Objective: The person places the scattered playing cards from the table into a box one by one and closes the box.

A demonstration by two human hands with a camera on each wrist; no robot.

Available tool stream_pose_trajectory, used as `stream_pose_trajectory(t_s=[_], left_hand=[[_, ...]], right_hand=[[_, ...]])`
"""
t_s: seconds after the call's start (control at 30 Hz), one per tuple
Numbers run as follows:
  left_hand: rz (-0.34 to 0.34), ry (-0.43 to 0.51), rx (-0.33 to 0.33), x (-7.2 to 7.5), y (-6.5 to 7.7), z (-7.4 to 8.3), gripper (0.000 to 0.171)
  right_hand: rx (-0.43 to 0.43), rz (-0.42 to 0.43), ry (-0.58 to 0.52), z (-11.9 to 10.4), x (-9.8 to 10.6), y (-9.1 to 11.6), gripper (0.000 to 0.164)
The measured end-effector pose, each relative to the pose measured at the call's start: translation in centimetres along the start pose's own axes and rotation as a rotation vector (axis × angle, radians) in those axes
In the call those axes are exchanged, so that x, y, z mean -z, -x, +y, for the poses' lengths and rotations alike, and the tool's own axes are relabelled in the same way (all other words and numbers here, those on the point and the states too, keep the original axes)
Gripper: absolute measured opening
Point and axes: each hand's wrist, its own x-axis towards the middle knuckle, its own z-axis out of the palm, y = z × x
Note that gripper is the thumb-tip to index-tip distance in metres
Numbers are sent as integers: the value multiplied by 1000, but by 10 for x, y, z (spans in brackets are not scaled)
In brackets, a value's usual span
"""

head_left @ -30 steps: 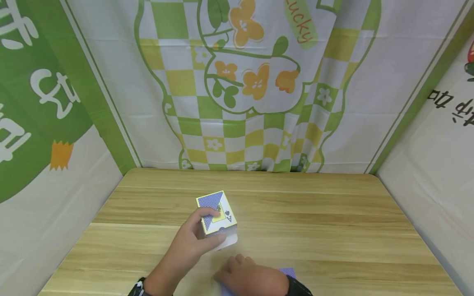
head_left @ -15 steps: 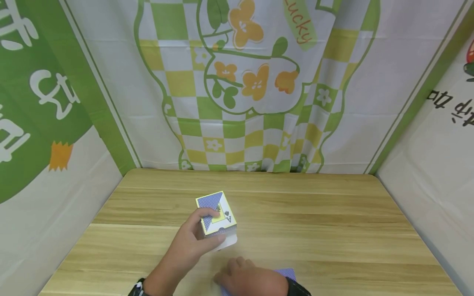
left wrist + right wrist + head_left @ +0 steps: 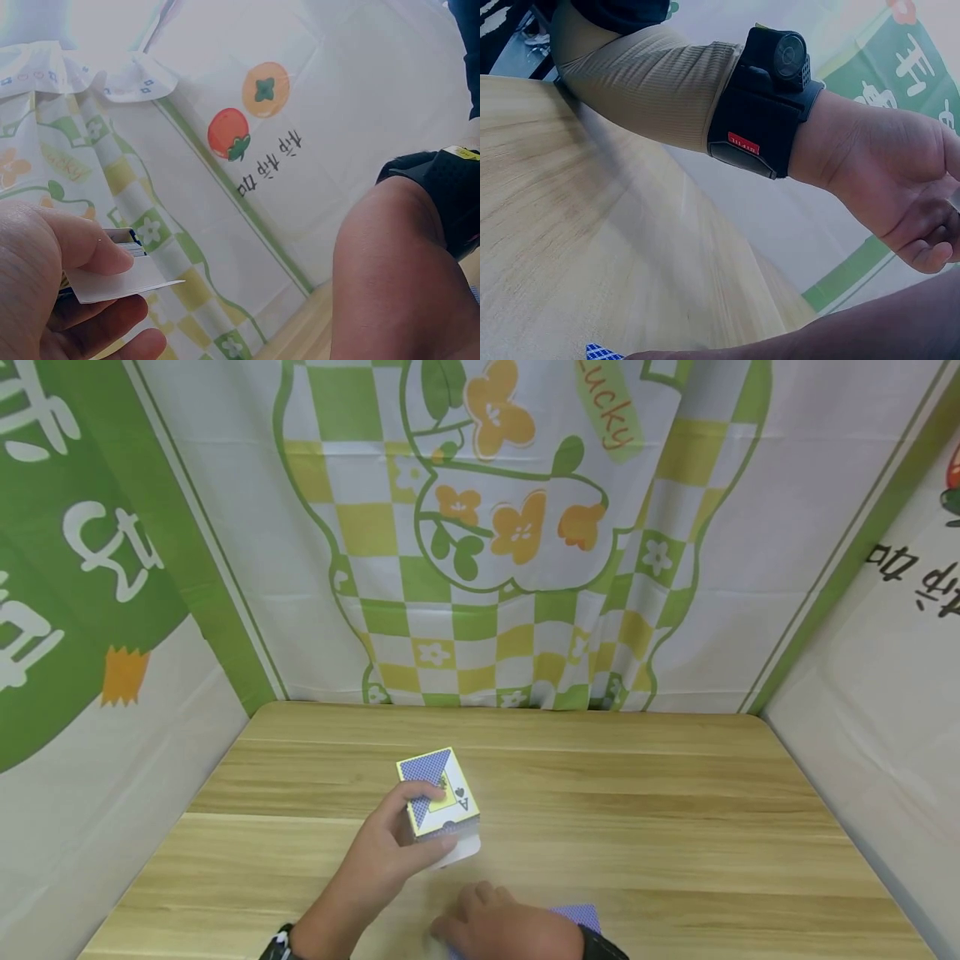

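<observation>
My left hand (image 3: 382,843) grips a playing-card box (image 3: 459,773) above the table, index finger across its blue-and-white ace face and thumb at the near end. The box's white flap (image 3: 467,847) hangs out at that end; the left wrist view has the thumb lying over the white flap (image 3: 150,283). Close to the front edge, my right hand (image 3: 510,927) is palm down with bent fingers over blue-backed playing cards (image 3: 579,913). Those cards are mostly covered by the hand, and its fingertips are hidden. One blue card corner (image 3: 600,352) shows in the right wrist view.
The wooden table (image 3: 675,810) extends to both sides and behind the hands. A printed green-and-yellow checked curtain (image 3: 495,635) hangs at its back edge, with fabric panels at left and right. Both wrists wear black straps.
My left hand and the box stay in place. The right hand stays over the cards, shifting only very slightly.
</observation>
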Motion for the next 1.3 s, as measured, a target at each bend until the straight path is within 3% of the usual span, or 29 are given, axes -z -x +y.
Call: stream_pose_trajectory(t_s=[0.37,0.63,0.73,0.8,1.03,1.3], left_hand=[[-4,10,-4,0,0,-1,49],[-22,11,-49,0,-1,-3,48],[-24,3,-54,-1,-1,-3,48],[-29,-1,-58,-1,0,-2,48],[-47,3,-64,0,-1,-3,48],[-38,-11,-45,1,-1,-2,48]], right_hand=[[-18,-6,16,4,1,-2,52],[69,150,142,14,2,2,57],[78,226,184,16,3,5,48],[50,244,185,16,5,6,43],[-164,94,-6,31,18,7,21],[-211,238,-77,48,33,16,25]])
